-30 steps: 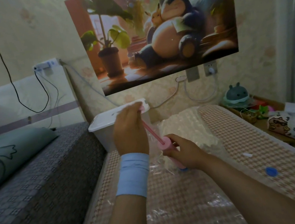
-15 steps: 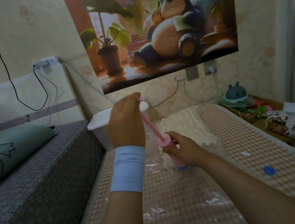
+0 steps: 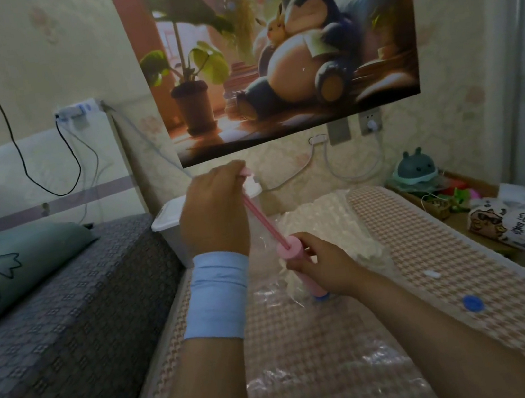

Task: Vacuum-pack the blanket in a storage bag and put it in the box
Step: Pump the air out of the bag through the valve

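Storage bag [image 3: 309, 347] on the mat [image 3: 412, 245], centre | blanket [image 3: 322, 224] inside, far end | pump [image 3: 296, 254] on the bag, right hand [image 3: 326, 269] low, left hand [image 3: 213, 219] at its top | box [image 3: 168, 223] behind left hand | cap [image 3: 473, 303] on mat, right

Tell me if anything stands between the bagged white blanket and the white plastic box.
Nothing visible lies between the clear plastic storage bag holding the white blanket and the white plastic box at its far end. But the box's white lid appears to be on, and the pink hand pump stands on the bag.
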A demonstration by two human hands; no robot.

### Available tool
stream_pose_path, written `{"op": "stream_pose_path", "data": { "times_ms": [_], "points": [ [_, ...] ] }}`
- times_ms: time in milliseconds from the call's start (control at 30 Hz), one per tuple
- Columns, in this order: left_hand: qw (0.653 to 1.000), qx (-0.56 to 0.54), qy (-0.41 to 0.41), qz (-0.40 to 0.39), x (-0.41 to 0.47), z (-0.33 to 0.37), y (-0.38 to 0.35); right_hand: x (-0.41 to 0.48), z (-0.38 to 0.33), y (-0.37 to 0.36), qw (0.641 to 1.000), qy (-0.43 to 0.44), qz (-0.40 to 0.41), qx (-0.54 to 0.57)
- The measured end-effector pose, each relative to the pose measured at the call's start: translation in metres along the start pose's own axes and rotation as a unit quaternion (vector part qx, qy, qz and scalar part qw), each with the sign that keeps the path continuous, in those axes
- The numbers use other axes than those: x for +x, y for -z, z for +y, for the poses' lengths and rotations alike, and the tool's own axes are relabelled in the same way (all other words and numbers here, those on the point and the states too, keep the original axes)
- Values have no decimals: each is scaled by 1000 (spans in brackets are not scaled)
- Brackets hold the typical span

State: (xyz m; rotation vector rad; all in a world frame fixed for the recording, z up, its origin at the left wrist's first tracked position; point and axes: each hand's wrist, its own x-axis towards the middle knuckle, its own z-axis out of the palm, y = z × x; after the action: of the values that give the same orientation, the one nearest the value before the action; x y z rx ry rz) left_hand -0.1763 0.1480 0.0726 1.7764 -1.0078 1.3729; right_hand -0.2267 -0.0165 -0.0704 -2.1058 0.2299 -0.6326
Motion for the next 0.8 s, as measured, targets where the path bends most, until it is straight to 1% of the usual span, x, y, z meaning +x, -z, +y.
{"op": "stream_pose_path", "data": {
  "times_ms": [33, 67, 100, 133, 167, 200, 233, 267, 300, 333, 400, 433, 467, 500, 533, 600, 633, 667, 700, 800],
  "points": [
    [1000, -14, -1, 21, 1, 0, 0, 0, -1, -1, 1000, 2, -1, -2],
    [999, -32, 0, 25, -3, 1, -4, 0, -1, -2, 1000, 2, -2, -5],
    [999, -46, 3, 13, -12, 2, -10, -1, -2, -3, 1000, 3, -3, -6],
    [998, -52, 10, -22, -24, 3, -19, -1, -2, -3, 1000, 2, -2, -7],
    [994, -55, 26, -86, -37, 3, -28, -1, -3, -3, 1000, 0, 1, -7],
    [980, -61, 59, -180, -49, 4, -36, -2, -4, -2, 1000, -1, 3, -9],
    [953, -69, 94, -280, -59, 5, -42, -3, -5, -2, 1000, 2, 4, -11],
    [922, -79, 120, -360, -65, 5, -46, -5, -6, -2, 1000, 6, 1, -15],
    [902, -90, 136, -399, -68, 4, -49, -5, -6, -1, 1000, 10, -2, -17],
    [896, -99, 141, -409, -69, 3, -51, -6, -5, -1, 1000, 10, -4, -18],
    [898, -127, 162, -388, -69, 2, -51, -7, -5, 1, 1000, 11, 0, -15],
    [895, -162, 190, -369, -70, 0, -53, -7, -4, 2, 1000, 11, 1, -10],
    [885, -208, 227, -350, -73, -1, -54, -7, -4, 3, 1000, 12, 2, -7],
    [866, -261, 268, -333, -76, -2, -56, -8, -4, 4, 1000, 17, 6, -2],
    [839, -314, 311, -319, -79, -3, -58, -9, -5, 5, 1000, 20, 14, 2],
    [770, -409, 390, -295, -83, -4, -62, -12, -6, 6, 998, 37, 44, 14],
    [738, -442, 419, -290, -85, -4, -64, -13, -7, 7, 997, 48, 65, 11],
    [717, -462, 429, -296, -89, -3, -66, -14, -7, 9, 995, 59, 83, -2],
    [711, -470, 421, -309, -93, -1, -68, -14, -8, 12, 992, 77, 97, -16],
    [737, -459, 366, -334, -102, 5, -77, -13, -18, 24, 980, 150, 108, -81]
  ]
}}
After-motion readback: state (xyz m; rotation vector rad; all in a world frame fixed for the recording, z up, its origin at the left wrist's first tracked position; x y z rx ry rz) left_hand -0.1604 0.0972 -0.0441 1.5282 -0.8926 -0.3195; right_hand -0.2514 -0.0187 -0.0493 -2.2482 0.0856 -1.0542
